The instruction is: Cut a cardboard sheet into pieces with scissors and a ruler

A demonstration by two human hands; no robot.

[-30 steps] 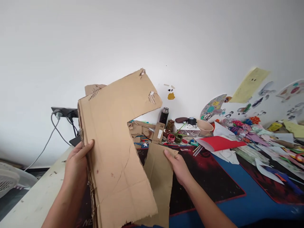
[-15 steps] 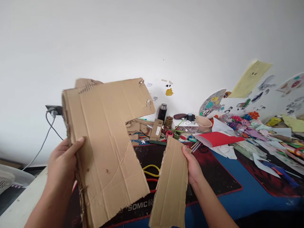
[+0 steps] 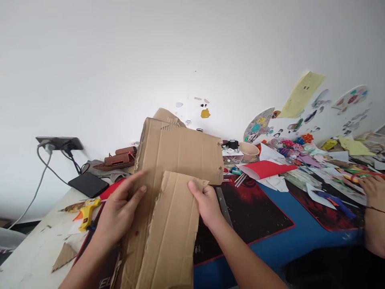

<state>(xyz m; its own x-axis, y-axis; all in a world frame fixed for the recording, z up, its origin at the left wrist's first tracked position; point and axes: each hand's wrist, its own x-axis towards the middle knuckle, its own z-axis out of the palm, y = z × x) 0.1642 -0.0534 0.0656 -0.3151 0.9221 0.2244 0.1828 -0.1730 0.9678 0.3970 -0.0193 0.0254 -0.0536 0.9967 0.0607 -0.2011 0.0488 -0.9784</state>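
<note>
A large stack of brown cardboard (image 3: 183, 148) is held upright in front of me, with my left hand (image 3: 122, 206) at its left edge, thumb and a finger on the front face. My right hand (image 3: 204, 200) pinches the upper right corner of a smaller cardboard strip (image 3: 171, 233), thumb in front. The strip overlaps the lower front of the large cardboard and has a ragged left edge. Its lower end runs out of the frame. My left hand's other fingers are partly hidden.
A yellow glue gun (image 3: 88, 214) and a cardboard scrap (image 3: 64, 257) lie at left, near a black box (image 3: 88, 184). Dark mats (image 3: 252, 208), red paper (image 3: 267, 169) and craft supplies spread rightward. Another person's hand (image 3: 374, 192) is at far right.
The large cardboard has moved right and the strip left, so they now overlap. The view has shifted left, showing the glue gun. Another person's hand has come into view.
</note>
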